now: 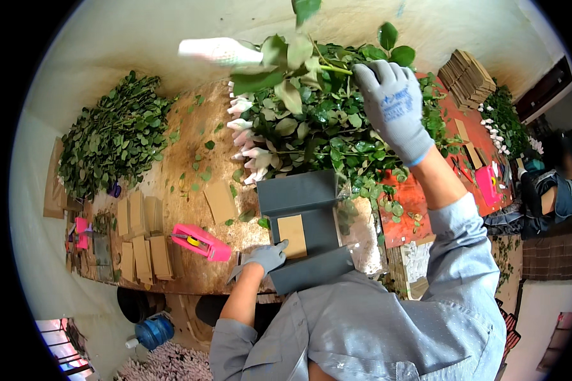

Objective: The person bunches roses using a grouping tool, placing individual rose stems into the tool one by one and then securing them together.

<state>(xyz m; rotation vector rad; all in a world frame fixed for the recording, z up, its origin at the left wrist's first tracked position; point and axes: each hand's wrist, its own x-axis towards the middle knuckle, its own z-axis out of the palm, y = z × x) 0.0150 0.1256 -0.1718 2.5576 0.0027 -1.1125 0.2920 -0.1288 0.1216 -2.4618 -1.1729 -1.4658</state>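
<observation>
My right hand (391,105), in a grey glove, is raised over the far part of the table and closed round the green stem of a rose (219,52). Its pale bud, wrapped in white netting, points left, and its leaves hang below the stem. Low in front of me, my left hand (265,257), also gloved, has its fingertips on the left edge of a brown cardboard piece (292,236). That piece lies inside a dark grey trough (321,235) with raised sides. The left hand's underside is hidden.
Behind the trough lies a heap of leafy roses (324,127), pale buds leftward. A pink stapler (201,242), cardboard stacks (145,238) and a leaf pile (117,130) are at left. At right, another person (553,184) sits by a red table (410,206) with a second pink stapler (487,185).
</observation>
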